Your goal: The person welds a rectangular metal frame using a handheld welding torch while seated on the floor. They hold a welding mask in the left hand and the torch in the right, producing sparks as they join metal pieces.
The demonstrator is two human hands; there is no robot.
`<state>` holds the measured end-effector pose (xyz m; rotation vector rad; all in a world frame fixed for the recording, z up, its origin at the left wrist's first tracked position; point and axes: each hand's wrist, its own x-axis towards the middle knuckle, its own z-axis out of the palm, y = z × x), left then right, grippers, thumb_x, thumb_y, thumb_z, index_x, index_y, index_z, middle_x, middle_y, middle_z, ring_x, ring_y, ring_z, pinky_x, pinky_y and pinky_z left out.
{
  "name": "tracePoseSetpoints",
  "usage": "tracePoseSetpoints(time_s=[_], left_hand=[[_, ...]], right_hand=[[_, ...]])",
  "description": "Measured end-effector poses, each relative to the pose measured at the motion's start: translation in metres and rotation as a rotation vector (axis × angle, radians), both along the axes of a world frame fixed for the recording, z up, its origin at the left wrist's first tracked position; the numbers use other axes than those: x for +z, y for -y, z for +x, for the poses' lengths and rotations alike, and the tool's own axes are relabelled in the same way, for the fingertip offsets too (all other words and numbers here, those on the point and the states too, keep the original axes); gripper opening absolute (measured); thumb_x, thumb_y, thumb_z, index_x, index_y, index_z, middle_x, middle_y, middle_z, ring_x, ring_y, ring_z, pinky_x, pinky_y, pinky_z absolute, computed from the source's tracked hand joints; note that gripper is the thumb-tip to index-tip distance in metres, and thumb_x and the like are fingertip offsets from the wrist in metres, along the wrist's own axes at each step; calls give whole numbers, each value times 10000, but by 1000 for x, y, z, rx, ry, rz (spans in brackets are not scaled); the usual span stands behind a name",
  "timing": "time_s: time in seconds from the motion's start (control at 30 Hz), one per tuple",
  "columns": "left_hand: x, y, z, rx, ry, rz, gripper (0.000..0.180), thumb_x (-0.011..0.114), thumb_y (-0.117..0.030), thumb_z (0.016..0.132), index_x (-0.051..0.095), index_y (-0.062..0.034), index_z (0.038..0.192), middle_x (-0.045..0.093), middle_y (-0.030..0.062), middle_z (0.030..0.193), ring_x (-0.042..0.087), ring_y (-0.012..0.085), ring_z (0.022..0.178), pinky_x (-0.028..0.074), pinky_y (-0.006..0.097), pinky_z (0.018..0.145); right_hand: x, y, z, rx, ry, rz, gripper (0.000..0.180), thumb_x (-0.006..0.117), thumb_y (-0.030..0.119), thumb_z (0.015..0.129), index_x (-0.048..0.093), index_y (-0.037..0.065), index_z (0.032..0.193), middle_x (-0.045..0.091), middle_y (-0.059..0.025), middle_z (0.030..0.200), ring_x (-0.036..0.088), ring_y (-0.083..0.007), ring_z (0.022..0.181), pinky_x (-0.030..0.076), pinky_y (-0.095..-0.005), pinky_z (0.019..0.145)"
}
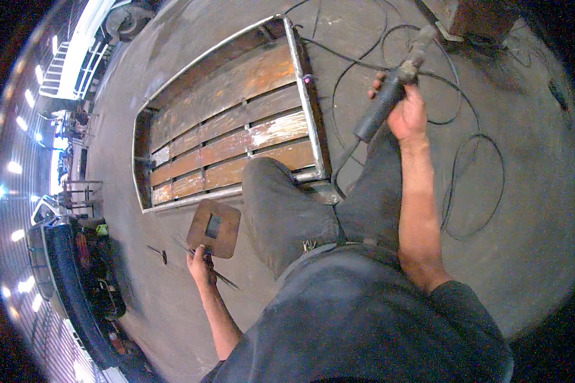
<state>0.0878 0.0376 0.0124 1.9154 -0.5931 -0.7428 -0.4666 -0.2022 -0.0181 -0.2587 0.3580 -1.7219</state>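
My left hand (201, 267) is closed round the lower edge of a brown welding shield (226, 241) with a small dark window. Several thin welding rods (226, 279) are held in the same hand and stick out past it on both sides. In my right hand (407, 116) is a welding electrode holder (383, 110) with a dark ribbed handle; its jaw end points up and away, and I cannot make out a rod in it. A black cable runs from the handle's lower end. In front of my knees lies a rectangular metal frame (295, 64) with rusty slats (227, 153).
Looped black cable (457, 96) lies across the floor on the right. A rusty metal box (473, 19) stands at the far right. A small hammer-like tool (163, 256) is on the floor near my left hand. Vehicles, one dark blue (70, 274), stand along the left.
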Motion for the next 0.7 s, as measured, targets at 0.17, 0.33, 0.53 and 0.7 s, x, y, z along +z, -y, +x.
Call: tracePoseSetpoints(time_s=[0.17, 0.33, 0.53, 0.7], left_hand=[[-36, -11, 8, -208, 385, 144, 283, 644, -139, 815, 652, 33, 1039, 683, 90, 904, 624, 181, 775, 498, 337, 747], [-83, -15, 12, -294, 696, 339, 301, 690, -180, 800, 620, 52, 979, 671, 268, 914, 652, 326, 811, 487, 403, 768], [-99, -17, -18, -290, 602, 301, 280, 693, -191, 805, 611, 40, 939, 677, 253, 901, 656, 401, 842, 487, 449, 769], [-107, -9, -26, -290, 591, 347, 350, 706, -220, 784, 635, 20, 1028, 689, 242, 943, 667, 399, 904, 498, 437, 816]], right_hand=[[37, -27, 10, -194, -401, -116, 310, 589, 162, 943, 481, 119, 1230, 620, -114, 998, 643, -253, 834, 565, -429, 716], [43, -27, 32, -170, -481, -107, 376, 561, 127, 869, 512, 97, 1240, 635, -69, 1022, 639, -209, 862, 555, -393, 771], [87, 16, -2, -724, -1438, -161, 538, 672, 173, 835, 508, 6, 1320, 648, -81, 1119, 610, -188, 1010, 471, -322, 924], [116, 40, -47, -863, -1817, -201, 408, 659, 45, 797, 624, 74, 1203, 519, -198, 1336, 556, -326, 1164, 441, -356, 1011]])
